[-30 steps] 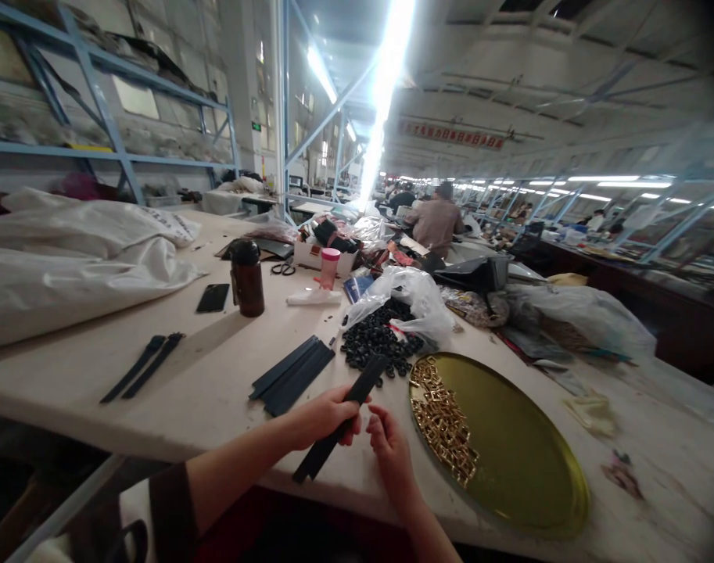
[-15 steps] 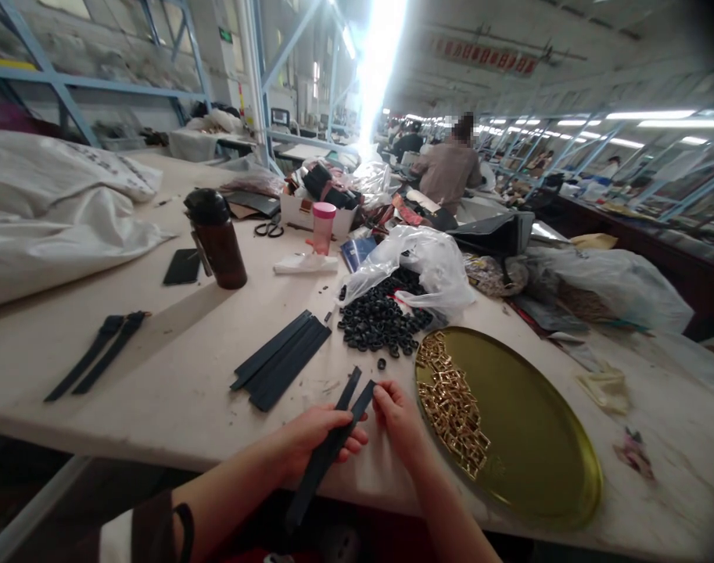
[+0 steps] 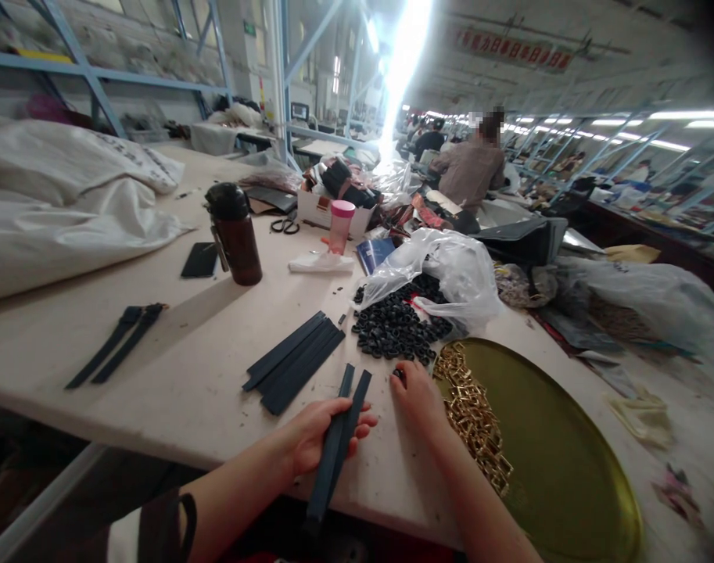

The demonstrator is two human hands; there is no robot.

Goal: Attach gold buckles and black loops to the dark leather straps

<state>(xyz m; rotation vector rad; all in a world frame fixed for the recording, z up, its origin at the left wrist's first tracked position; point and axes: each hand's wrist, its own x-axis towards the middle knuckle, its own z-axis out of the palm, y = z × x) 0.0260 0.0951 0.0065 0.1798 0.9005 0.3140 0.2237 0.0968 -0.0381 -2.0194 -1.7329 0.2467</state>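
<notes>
My left hand (image 3: 327, 434) is closed around a dark strap (image 3: 350, 414) whose two narrow ends stand apart above the thumb, while its lower part hangs past the table edge. My right hand (image 3: 418, 395) has its fingertips pinched on a small black loop (image 3: 398, 374) lying on the table. Just beyond is a heap of similar black loops (image 3: 392, 328), spilling from a clear plastic bag (image 3: 462, 274). Flat dark strips (image 3: 301, 363) lie stacked to the left of the heap. Gold metal buckles (image 3: 471, 414) cover the left side of a round golden tray (image 3: 559, 438) beside my right forearm.
Two straps (image 3: 119, 344) lie at the left. Behind are a dark bottle (image 3: 236, 234), a phone-like black slab (image 3: 200, 259), scissors (image 3: 285, 225) and a pink-lidded cup (image 3: 340, 227). A large white sack (image 3: 69, 211) covers the far left. A person (image 3: 471, 172) is in the background.
My right hand has let go of the strap end and moved right, onto a loose black loop near the heap. My left hand still holds the strap. The view has shifted slightly.
</notes>
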